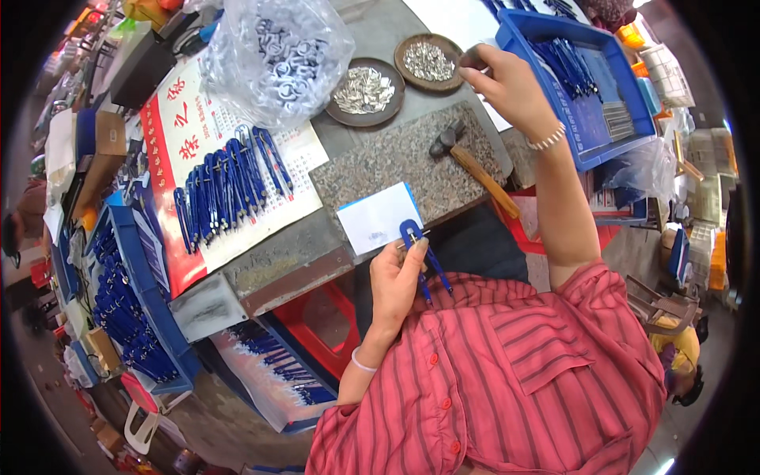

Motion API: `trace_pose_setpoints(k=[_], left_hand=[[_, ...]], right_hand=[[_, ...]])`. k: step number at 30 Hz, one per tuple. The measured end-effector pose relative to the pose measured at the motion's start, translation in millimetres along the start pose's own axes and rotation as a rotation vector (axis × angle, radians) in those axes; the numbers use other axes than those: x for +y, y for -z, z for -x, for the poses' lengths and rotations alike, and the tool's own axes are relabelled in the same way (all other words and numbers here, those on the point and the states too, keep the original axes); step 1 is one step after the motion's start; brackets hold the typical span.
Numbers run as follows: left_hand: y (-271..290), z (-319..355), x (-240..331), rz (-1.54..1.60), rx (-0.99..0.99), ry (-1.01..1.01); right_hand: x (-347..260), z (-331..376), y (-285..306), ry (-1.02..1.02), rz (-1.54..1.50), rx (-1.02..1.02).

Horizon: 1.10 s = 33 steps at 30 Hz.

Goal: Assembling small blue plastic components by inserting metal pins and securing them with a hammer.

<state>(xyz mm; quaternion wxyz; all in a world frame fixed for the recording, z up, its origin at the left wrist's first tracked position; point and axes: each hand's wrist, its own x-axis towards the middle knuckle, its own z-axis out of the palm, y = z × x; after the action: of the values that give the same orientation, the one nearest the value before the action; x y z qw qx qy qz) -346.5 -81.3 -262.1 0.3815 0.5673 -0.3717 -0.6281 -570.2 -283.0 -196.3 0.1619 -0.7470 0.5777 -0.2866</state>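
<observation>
Pinched between thumb and fingers of my left hand [394,283] is a blue drawing compass [411,229]. Its rounded head points up and its two legs hang down in front of my shirt. A white card [377,219] with a blue edge lies just beyond it. My right hand [511,85] is raised at the right edge of a brown dish [401,66] of small silvery metal pieces, its fingers curled together; whatever is in them is too small to make out. To the left, a second dark dish [366,121] holds similar pieces.
On a stone slab [372,170] rests a hammer [475,172], its wooden handle past the edge. Several blue compasses [226,190] lie on a red-and-white sheet. A clear bag [277,63] holds grey-white parts. Blue crates stand left [178,348] and right [586,150].
</observation>
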Motion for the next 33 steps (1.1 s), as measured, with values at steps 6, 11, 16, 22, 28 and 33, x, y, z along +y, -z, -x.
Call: trace_pose_setpoints(k=[6, 11, 16, 22, 28, 33], left_hand=[[-1, 0, -2, 0.0, -0.033, -0.004], [-1, 0, -2, -0.008, -0.022, -0.002], [1, -1, -2, 0.01, -0.035, 0.002], [1, -2, -2, 0.011, -0.026, -0.008], [1, 0, -2, 0.019, -0.029, -0.008], [0, -1, -2, 0.011, -0.025, -0.006]], right_hand=[[42, -43, -41, 0.01, 0.36, -0.114], [54, -56, -57, 0.023, 0.38, -0.108], [47, -63, -55, -0.038, 0.387, -0.161], [41, -63, -51, -0.039, 0.293, -0.089], [41, -68, -59, -0.005, 0.341, -0.175], [41, -65, -59, -0.042, 0.325, -0.139]])
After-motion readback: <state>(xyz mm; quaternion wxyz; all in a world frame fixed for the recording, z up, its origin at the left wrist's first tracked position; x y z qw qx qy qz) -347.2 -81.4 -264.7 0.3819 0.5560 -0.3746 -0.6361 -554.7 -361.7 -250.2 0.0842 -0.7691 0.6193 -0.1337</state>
